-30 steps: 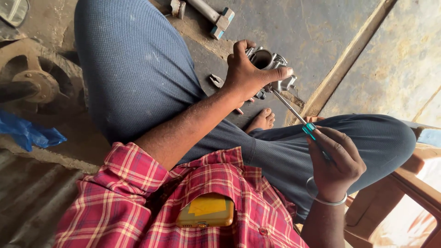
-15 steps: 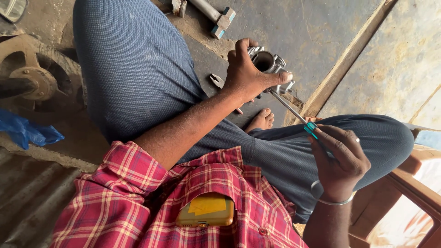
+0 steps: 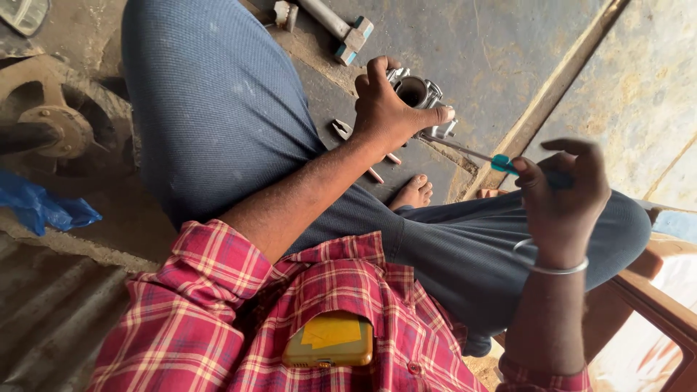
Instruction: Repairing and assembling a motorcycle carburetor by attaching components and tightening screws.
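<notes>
Two hands engaged: left hand (image 3: 388, 109) clamps the metal carburettor body (image 3: 421, 94) steady; right hand (image 3: 563, 189) pinches the screwdriver (image 3: 472, 154), tip angled into its underside.

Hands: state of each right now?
Left hand: closed around a metal engine part.
Right hand: closed on a screwdriver, tip at the part.

Red plaid shirt (image 3: 218, 319), blue-grey trousers (image 3: 218, 109), silver bangle (image 3: 549, 266), bare foot (image 3: 414, 192).
</notes>
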